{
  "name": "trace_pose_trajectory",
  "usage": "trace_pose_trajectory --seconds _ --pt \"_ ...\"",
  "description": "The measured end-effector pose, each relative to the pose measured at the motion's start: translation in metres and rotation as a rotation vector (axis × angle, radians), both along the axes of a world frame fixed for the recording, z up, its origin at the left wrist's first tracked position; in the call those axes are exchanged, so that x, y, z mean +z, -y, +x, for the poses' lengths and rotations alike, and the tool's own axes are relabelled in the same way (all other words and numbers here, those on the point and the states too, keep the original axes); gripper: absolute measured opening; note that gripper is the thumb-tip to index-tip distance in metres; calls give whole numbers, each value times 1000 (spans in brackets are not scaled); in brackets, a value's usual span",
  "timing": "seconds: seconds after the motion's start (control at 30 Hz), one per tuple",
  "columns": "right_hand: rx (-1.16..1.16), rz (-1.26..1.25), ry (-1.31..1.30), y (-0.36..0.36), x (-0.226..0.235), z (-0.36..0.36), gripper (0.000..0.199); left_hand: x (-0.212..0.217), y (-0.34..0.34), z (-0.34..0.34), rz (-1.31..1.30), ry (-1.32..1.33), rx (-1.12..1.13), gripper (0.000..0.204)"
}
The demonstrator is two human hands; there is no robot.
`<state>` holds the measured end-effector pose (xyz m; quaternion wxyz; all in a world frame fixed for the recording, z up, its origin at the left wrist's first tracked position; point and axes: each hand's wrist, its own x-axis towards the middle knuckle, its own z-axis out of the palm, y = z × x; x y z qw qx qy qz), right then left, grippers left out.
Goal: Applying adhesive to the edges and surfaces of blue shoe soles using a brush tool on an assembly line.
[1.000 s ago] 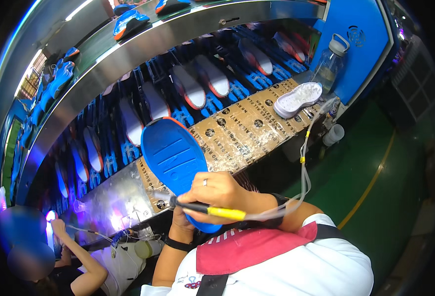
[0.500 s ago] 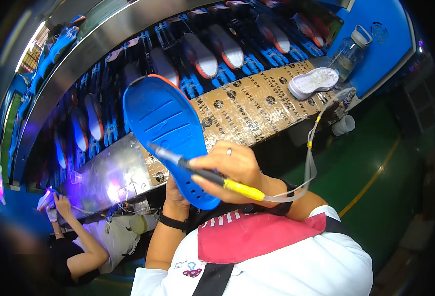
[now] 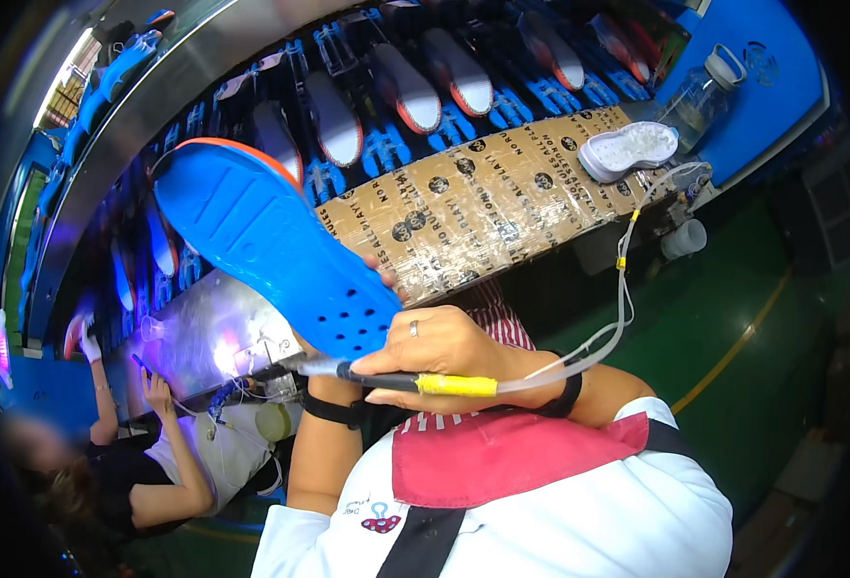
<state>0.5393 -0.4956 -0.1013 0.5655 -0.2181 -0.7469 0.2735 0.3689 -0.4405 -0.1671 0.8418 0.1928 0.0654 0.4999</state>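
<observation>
A blue shoe sole (image 3: 271,250) slants across the left-centre of the frame, held from beneath by the mostly hidden left hand (image 3: 383,274), fingertips showing past its right edge. Just below centre, the right hand's (image 3: 449,347) fingers grip a black-and-yellow brush (image 3: 454,385), its pale tip near the sole's lower end.

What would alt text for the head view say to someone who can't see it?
A person's mostly hidden left hand holds a blue shoe sole while the right hand grips a brush-tipped tool joined to clear tubing. Beyond lies a brown-covered bench with a row of shoes behind it; another person is at the left.
</observation>
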Motion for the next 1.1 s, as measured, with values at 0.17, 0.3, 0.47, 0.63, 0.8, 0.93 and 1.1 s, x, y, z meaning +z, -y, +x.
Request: trace_pose_trajectory --seconds 0.17,0.3,0.47,0.63,0.8,0.93,1.1 --pt "-60 -88 -36 -3 1 6 33 15 -6 -7 88 39 37 67" --pt "137 -162 -27 4 -2 0 34 12 -18 -18 114 94 -38 62" --pt "86 -208 12 -4 1 10 34 33 -19 -32 142 51 29 65" --pt "370 -203 16 -5 0 9 29 40 -23 -45 199 -153 -6 90" --pt "91 -137 99 -10 -2 13 27 57 -29 -53 208 -311 -140 95" --pt "326 -117 241 -14 1 22 26 52 -33 -66 214 -642 -154 93" --pt "179 -98 143 -15 -5 20 26 69 -37 -61 -12 -786 -243 41"
